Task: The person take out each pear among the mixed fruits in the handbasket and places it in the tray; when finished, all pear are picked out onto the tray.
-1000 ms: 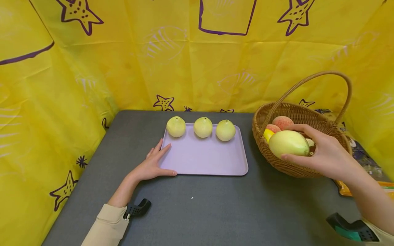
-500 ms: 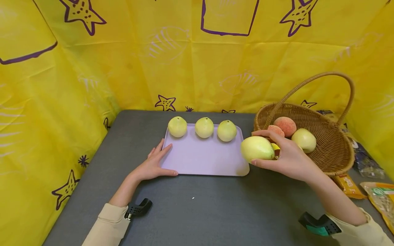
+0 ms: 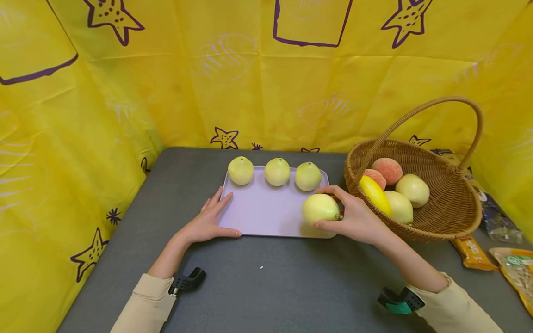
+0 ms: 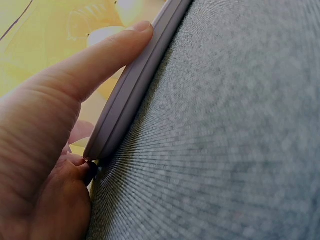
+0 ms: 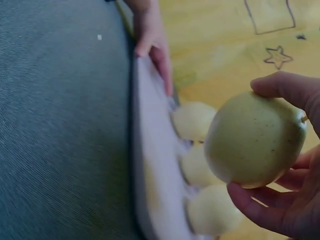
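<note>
My right hand [image 3: 354, 217] holds a pale yellow-green pear [image 3: 320, 208] above the right part of the lilac tray [image 3: 266, 217]. In the right wrist view the thumb and fingers grip that pear [image 5: 255, 140] around its sides, its stem toward the palm. Three similar pears stand in a row along the tray's far side: a left pear [image 3: 240, 170], a middle pear [image 3: 277, 172] and a right pear [image 3: 307, 176]. My left hand [image 3: 208, 219] rests at the tray's near left corner, fingers spread; its thumb [image 4: 115, 52] lies straight against the rim.
A wicker basket [image 3: 454, 203] with a tall handle stands right of the tray. Inside are two peaches [image 3: 387, 170], a yellow fruit [image 3: 375, 195] and two pale pears [image 3: 412, 190]. Snack packets [image 3: 474, 253] lie beyond it at the right. Yellow printed cloth [image 3: 187, 92] hangs around the dark table [image 3: 250, 296].
My right hand has carried the pear out of the basket, leftward to over the tray's right part. The left hand stays at the tray's corner.
</note>
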A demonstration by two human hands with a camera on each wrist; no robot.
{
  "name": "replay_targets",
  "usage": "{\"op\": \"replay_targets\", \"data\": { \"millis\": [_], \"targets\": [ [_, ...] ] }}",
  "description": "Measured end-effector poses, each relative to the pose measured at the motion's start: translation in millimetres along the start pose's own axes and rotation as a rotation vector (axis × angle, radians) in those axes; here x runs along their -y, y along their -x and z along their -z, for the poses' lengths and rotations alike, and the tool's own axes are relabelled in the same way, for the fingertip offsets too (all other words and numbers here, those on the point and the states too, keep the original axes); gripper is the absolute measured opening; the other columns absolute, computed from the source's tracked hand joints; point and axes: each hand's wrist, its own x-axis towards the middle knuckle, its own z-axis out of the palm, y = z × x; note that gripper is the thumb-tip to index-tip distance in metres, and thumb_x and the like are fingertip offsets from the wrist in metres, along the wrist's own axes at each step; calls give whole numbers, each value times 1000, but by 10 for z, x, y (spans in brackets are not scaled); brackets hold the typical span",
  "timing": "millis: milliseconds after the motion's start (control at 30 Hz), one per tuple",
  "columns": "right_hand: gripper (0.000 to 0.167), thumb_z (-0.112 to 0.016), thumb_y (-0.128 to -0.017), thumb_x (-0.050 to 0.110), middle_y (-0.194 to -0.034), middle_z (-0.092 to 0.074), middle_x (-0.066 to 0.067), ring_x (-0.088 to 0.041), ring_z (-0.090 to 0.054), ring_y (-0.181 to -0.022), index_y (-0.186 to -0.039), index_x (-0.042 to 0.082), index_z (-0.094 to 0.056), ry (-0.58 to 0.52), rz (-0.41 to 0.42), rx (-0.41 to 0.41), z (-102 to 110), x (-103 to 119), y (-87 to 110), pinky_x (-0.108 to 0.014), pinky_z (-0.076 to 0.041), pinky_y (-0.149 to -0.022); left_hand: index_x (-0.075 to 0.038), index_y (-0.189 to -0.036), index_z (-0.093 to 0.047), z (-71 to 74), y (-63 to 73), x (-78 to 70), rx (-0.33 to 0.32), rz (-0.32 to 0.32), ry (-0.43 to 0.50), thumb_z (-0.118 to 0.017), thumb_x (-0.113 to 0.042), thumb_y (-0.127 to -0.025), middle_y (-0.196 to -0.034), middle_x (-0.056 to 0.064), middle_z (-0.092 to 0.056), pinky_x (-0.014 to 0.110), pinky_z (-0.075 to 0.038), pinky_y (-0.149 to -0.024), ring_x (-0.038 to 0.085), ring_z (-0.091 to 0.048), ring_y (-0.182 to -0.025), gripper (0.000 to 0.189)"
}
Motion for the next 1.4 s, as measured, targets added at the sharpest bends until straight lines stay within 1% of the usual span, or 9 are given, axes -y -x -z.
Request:
{"op": "replay_targets", "data": {
  "millis": [133, 200, 367, 533, 633, 800, 933, 1200, 1400],
  "targets": [
    [63, -85, -76, 32, -109, -65, -3, -19, -60, -91, -129, 19, -54, -71, -23, 20, -167, -59, -83, -35, -51, -74, -12, -157, -19, 6, 6, 1, 4, 9, 5, -83, -52, -70, -162, 15, 7, 68, 0, -109, 47, 6, -144, 115],
    [63, -85, -75, 32, -110, -65, -3, -20, -61, -94, -129, 20, -55, -92, -34, 25, -245, -79, -119, -36, -51, -75, -12, -157, -18, 11, 9, -5, 8, 18, 14, -83, -52, -70, -162, 14, 7, 68, 0, -109, 47, 6, -144, 115],
    [64, -86, -74, 33, -117, -64, -3, -25, -61, -103, -129, 20, -56, -116, -48, 22, -439, -111, -217, -36, -50, -78, -12, -157, -17, 13, 13, -5, 7, 30, 13, -83, -53, -70, -163, 14, 7, 69, -1, -108, 49, 6, -143, 117],
    [65, -85, -75, 27, -126, -59, -8, -29, -59, -107, -130, 12, -53, -221, -55, 22, -614, -103, -327, -36, -50, -79, -13, -157, -16, 9, 10, -2, 6, 37, 11, -83, -54, -69, -163, 13, 7, 68, -2, -109, 48, 6, -143, 118],
    [65, -85, -74, 22, -127, -57, -7, -28, -59, -107, -127, 10, -51, -271, -78, 21, -714, -82, -389, -35, -49, -81, -14, -157, -16, 10, 15, -7, 4, 39, 10, -83, -54, -69, -163, 13, 7, 68, -2, -109, 48, 6, -144, 119],
    [64, -85, -72, 25, -120, -59, -4, -27, -58, -101, -125, 12, -52, -278, -109, 24, -863, -31, -473, -34, -46, -79, -12, -157, -14, 14, 17, -4, 2, 26, 2, -83, -54, -70, -163, 14, 6, 67, -2, -110, 49, 5, -143, 119],
    [65, -84, -72, 26, -120, -59, -3, -27, -56, -98, -127, 13, -53, -304, -133, 29, -959, 18, -524, -35, -46, -77, -10, -157, -14, 9, 11, 6, 1, 12, -4, -83, -53, -70, -162, 15, 6, 66, -1, -111, 48, 5, -144, 119],
    [70, -84, -73, 28, -129, -57, -1, -26, -54, -104, -134, 15, -53, -341, -150, 11, -1130, 134, -653, -39, -44, -87, -9, -157, -10, 10, 13, 3, -5, 15, -8, -84, -53, -69, -162, 15, 6, 64, -2, -111, 47, 4, -144, 123],
    [70, -85, -71, 28, -129, -58, -4, -25, -53, -105, -131, 14, -52, -353, -159, 6, -1255, 245, -742, -39, -44, -88, -7, -157, -6, 12, 11, -7, -4, 8, -5, -84, -53, -69, -162, 16, 5, 62, -1, -113, 43, 4, -145, 126]
  ]
}}
